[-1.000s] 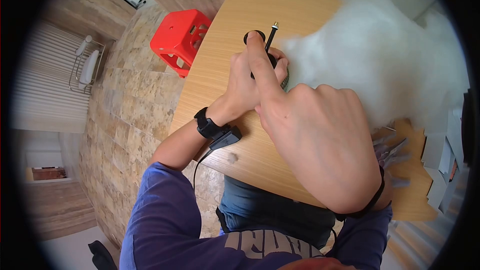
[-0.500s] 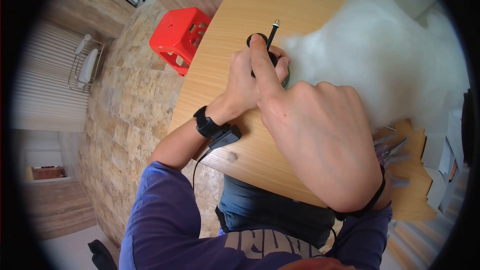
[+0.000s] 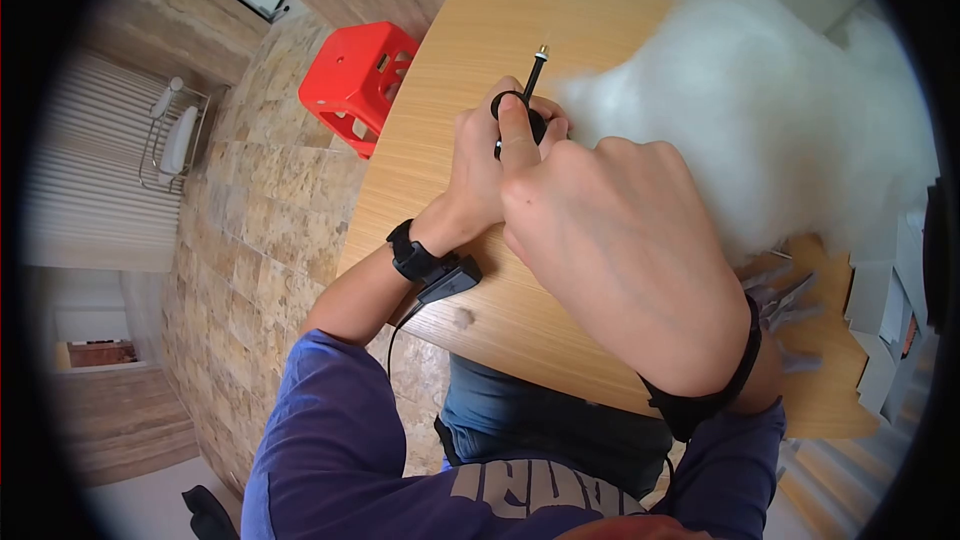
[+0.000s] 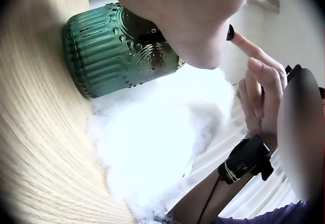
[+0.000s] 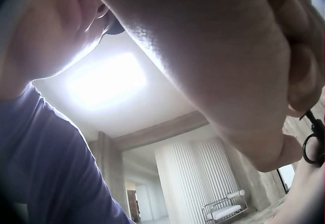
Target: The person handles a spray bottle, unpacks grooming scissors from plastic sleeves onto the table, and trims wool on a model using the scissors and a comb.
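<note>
A green ribbed glass spray bottle [image 4: 96,54] stands on the wooden table, its raised pattern showing in the left wrist view. From its top rises a thin black nozzle [image 3: 535,75] with a brass tip. My left hand [image 3: 472,165] grips the upper part of the bottle, fingers wrapped around it. My right hand [image 3: 625,250] comes over from the right; its straight index fingertip rests on the black ring-shaped pump top [image 5: 305,151]. The other right fingers are loosely bent and hold nothing. Most of the bottle's body is hidden by the hands in the head view.
A large fluffy white mass [image 3: 690,110] lies on the table [image 3: 560,10], close right of the bottle. Greyish-purple items [image 3: 785,315] and white boxes [image 3: 880,350] sit at the far right. A red stool [image 3: 345,75] stands beyond the table's left edge.
The right hand has shifted left, and its index fingertip has come down with the ring-shaped top, now closer to the nozzle's base. The nozzle has moved slightly left. The left hand keeps its grip.
</note>
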### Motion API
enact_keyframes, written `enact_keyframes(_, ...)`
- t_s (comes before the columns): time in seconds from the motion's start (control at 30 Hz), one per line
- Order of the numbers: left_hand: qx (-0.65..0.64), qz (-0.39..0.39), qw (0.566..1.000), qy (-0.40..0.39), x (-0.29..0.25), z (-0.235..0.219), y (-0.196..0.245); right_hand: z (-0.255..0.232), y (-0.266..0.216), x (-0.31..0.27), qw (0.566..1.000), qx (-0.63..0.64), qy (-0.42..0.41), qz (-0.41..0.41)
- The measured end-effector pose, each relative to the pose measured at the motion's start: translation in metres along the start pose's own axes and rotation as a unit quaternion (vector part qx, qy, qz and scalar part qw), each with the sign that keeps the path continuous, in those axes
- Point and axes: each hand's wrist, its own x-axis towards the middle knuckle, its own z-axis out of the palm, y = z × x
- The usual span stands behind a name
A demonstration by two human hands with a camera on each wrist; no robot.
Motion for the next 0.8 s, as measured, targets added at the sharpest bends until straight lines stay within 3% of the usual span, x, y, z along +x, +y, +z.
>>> enact_keyframes(0.07,-0.074,-0.016,0.997,-0.012,0.000,-0.001,0.000,0.002,0.003,0.001,1.000,0.022,0.017,-0.004)
enact_keyframes(0.33,-0.072,-0.037,0.997,-0.019,0.000,-0.003,-0.004,0.000,0.005,0.001,0.998,0.057,0.021,-0.006)
enact_keyframes(0.4,-0.077,-0.044,0.996,-0.018,0.002,-0.002,0.003,0.000,0.004,0.000,1.000,0.009,-0.011,-0.009)
enact_keyframes(0.47,0.089,-0.050,0.994,-0.036,0.001,-0.004,0.014,0.002,0.004,-0.002,1.000,0.026,-0.005,-0.006)
enact_keyframes(0.5,0.088,-0.051,0.994,-0.037,0.001,-0.004,0.010,0.002,0.004,-0.003,0.999,0.043,0.001,-0.003)
enact_keyframes(0.57,-0.074,-0.016,0.997,0.002,0.002,0.000,0.002,0.000,0.007,0.000,0.998,0.057,0.021,0.006)
enact_keyframes(0.6,-0.075,-0.016,0.997,0.002,0.002,-0.004,0.004,0.000,0.009,0.003,0.997,0.071,0.042,0.013)
enact_keyframes(0.67,0.100,0.153,0.982,-0.044,0.003,-0.013,0.011,0.003,0.008,0.012,0.995,0.081,0.041,0.049)
enact_keyframes(0.7,0.100,0.153,0.982,-0.043,0.002,-0.014,0.006,0.005,0.008,0.016,0.991,0.092,0.040,0.086)
enact_keyframes(0.8,0.116,0.153,0.980,-0.053,0.002,-0.015,-0.011,0.018,0.014,0.016,0.990,0.117,0.033,0.077)
